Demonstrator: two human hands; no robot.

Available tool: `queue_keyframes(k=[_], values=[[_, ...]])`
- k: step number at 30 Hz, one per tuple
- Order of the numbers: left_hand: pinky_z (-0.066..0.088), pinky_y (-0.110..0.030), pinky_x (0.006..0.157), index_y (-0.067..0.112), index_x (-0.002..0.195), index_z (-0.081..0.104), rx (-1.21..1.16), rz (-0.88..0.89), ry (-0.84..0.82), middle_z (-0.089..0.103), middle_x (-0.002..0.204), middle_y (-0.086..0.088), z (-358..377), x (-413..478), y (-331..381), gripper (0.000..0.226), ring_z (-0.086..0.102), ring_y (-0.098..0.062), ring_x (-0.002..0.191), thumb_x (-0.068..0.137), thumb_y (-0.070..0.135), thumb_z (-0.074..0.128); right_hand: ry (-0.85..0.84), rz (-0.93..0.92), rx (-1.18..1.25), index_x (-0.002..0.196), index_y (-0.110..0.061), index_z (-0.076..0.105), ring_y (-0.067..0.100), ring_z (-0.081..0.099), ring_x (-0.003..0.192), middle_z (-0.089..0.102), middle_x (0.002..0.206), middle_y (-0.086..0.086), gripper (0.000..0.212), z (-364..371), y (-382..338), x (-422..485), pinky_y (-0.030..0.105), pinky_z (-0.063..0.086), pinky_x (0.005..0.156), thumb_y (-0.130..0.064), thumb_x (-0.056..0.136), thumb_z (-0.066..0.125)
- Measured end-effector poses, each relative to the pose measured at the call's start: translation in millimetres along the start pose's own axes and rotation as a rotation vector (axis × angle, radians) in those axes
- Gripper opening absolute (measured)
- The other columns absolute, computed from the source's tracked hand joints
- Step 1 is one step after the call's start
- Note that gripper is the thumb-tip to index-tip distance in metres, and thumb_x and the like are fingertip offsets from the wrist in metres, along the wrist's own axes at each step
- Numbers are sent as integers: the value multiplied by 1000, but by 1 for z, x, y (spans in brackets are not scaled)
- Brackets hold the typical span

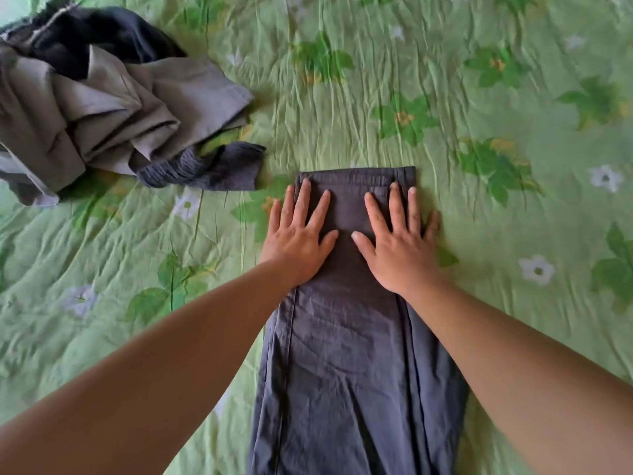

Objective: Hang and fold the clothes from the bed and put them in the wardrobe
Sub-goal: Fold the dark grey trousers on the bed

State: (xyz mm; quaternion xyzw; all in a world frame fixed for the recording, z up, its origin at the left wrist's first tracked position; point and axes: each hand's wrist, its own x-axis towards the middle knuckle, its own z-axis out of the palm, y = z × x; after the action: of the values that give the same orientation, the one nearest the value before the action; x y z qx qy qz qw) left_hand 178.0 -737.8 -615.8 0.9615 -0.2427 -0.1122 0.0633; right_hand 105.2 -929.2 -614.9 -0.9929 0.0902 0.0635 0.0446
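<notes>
A pair of dark grey trousers (pixel 352 354) lies flat on the bed, folded lengthwise, its elastic waistband at the far end. My left hand (pixel 301 234) presses flat on the left side near the waistband, fingers spread and straight. My right hand (pixel 399 238) lies flat on the right side beside it, fingers spread. Neither hand grips the fabric.
A heap of unfolded clothes (pixel 85 101) sits at the upper left: a beige-grey garment, a black one behind it, and a dark grey ribbed piece (pixel 209 166) at its near edge. The green floral bedspread (pixel 479 97) stretches to the right and far side.
</notes>
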Motion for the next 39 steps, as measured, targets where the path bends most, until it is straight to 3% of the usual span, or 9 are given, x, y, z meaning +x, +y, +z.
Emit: queue_keyframes(k=[7, 12, 21, 24, 26, 28, 30, 34, 39], values=[[-1, -48, 124, 30, 160, 0, -8, -3, 71, -15, 167, -5, 1, -8, 0, 69, -15, -28, 153, 101, 61, 21, 6, -7, 44, 160, -37, 7, 33, -11, 155, -4, 170, 7, 73, 4, 2, 0, 72, 7, 116, -72, 97, 13], [-1, -39, 125, 36, 159, -2, -214, -18, 26, -18, 166, 1, 6, -96, -4, 70, -16, -18, 153, 100, 62, 26, 66, -85, 168, 156, -21, 34, 33, 8, 155, 12, 168, 13, 72, 2, 7, -81, 67, 22, 116, -64, 99, 31], [-7, -34, 123, 41, 155, -17, -88, -88, -98, -13, 167, -2, 17, -180, -20, 72, -18, -18, 152, 98, 66, 19, -80, -50, 44, 162, -27, 17, 36, 11, 154, 8, 168, 16, 73, 11, 35, -178, 60, 17, 121, -63, 100, 30], [1, -38, 124, 38, 157, -9, -182, -170, -91, -8, 168, -5, 8, -183, -7, 73, -9, -23, 154, 100, 58, 33, 113, 186, 364, 152, -12, 43, 44, 42, 136, 41, 151, 27, 59, -2, 24, -182, 51, 35, 111, -37, 100, 57], [7, -42, 124, 43, 156, -9, -268, -208, -85, -8, 167, -4, 6, -197, 5, 76, -6, -25, 154, 99, 57, 39, 229, 506, 596, 139, -5, 56, 42, 53, 120, 57, 130, 26, 40, -9, 26, -194, 44, 41, 102, -19, 102, 53], [9, -43, 124, 47, 155, -8, -267, -178, -121, -8, 167, -4, 8, -215, 14, 76, -6, -25, 154, 97, 61, 40, 136, 797, 772, 127, -7, 65, 38, 59, 114, 65, 124, 20, 34, -10, 34, -209, 37, 44, 94, -8, 100, 44], [7, -42, 125, 44, 156, -6, -222, -168, -159, -7, 167, -7, 12, -227, 16, 76, -6, -24, 154, 96, 64, 38, 38, 895, 924, 121, -12, 68, 33, 64, 104, 70, 119, 13, 39, -7, 37, -220, 36, 49, 86, -1, 93, 43], [9, -41, 124, 41, 158, 0, -225, -180, -144, -3, 167, -8, 14, -231, 16, 77, -3, -25, 154, 96, 64, 40, -98, 711, 998, 118, -34, 60, 19, 66, 86, 72, 109, 1, 50, -11, 38, -231, 31, 51, 69, 2, 84, 53], [7, -42, 124, 40, 158, -3, -202, -161, -157, -4, 167, -10, 16, -231, 14, 77, -4, -26, 154, 97, 64, 37, -40, 463, 782, 135, -32, 52, 20, 61, 107, 65, 123, -1, 54, -11, 43, -229, 33, 49, 91, -11, 86, 63]])
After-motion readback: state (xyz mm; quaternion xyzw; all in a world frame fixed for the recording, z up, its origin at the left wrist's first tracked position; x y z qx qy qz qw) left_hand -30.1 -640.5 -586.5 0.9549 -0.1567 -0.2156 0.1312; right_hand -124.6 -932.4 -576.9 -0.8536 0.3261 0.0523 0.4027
